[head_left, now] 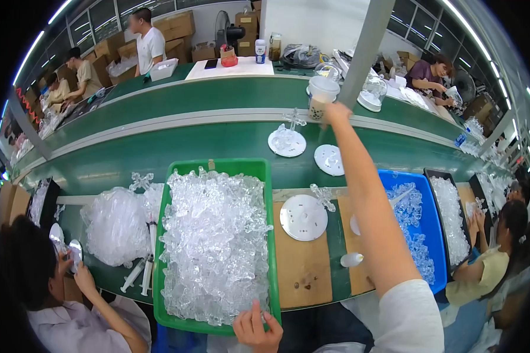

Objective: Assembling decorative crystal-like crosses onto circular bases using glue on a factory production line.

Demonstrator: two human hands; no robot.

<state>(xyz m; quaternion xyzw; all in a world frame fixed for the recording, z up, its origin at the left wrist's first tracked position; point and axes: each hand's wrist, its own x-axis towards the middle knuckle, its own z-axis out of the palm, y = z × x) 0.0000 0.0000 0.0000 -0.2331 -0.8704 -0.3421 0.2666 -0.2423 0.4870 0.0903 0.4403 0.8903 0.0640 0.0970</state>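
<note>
Clear plastic pieces [215, 241] glinting in a green tray [271, 200], a pale cup [323, 91] standing beyond.
Jumbled, they're filling the tray in a rough mound; over there, farther back and to its right, the cup is standing upright, showing dark spots low down.

Passage between green bin [268, 200] and right forearm [374, 206]; white disc [302, 220] obstructs.

Illumination is bright, supplied overhead by linear ceiling tubes [468, 28] along both upper sides. Specular glare speckles the clear plastic parts [215, 235] and faintly streaks the green bench [218, 144]. Fisheye distortion bows straight edges toward the dark periphery; slight blur softens the extended right hand [337, 113].
</note>
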